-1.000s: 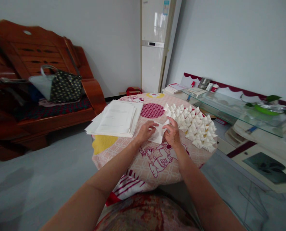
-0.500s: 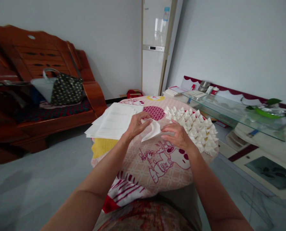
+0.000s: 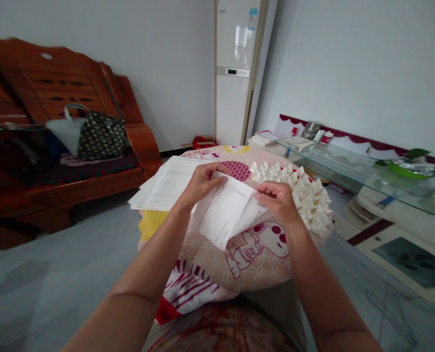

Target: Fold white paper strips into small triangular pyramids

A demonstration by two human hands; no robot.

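Note:
A folded sheet of white paper (image 3: 225, 208) with some printed lines hangs between my two hands over the table. My left hand (image 3: 205, 185) pinches its upper left edge between thumb and fingers. At the upper right corner my right hand (image 3: 277, 198) is closed on the same paper. Beneath it spreads a pink patterned tablecloth (image 3: 206, 261) with a cartoon dog. Left of the paper lies a stack of white sheets (image 3: 166, 183), partly behind my left hand. Many small pointed folded paper pieces (image 3: 309, 200) stand in rows beyond my right hand.
A glass-topped cabinet (image 3: 367, 171) runs along the right, bearing papers, a cup and a green bowl (image 3: 408, 171). A wooden sofa (image 3: 74, 83) with bags (image 3: 102, 134) stands at left. A tall white air conditioner (image 3: 233, 98) fills the back corner.
The paper, curled and seen nearly edge-on before, now shows a broad printed face toward me. My fingers have shifted to its upper edge and pinch it there.

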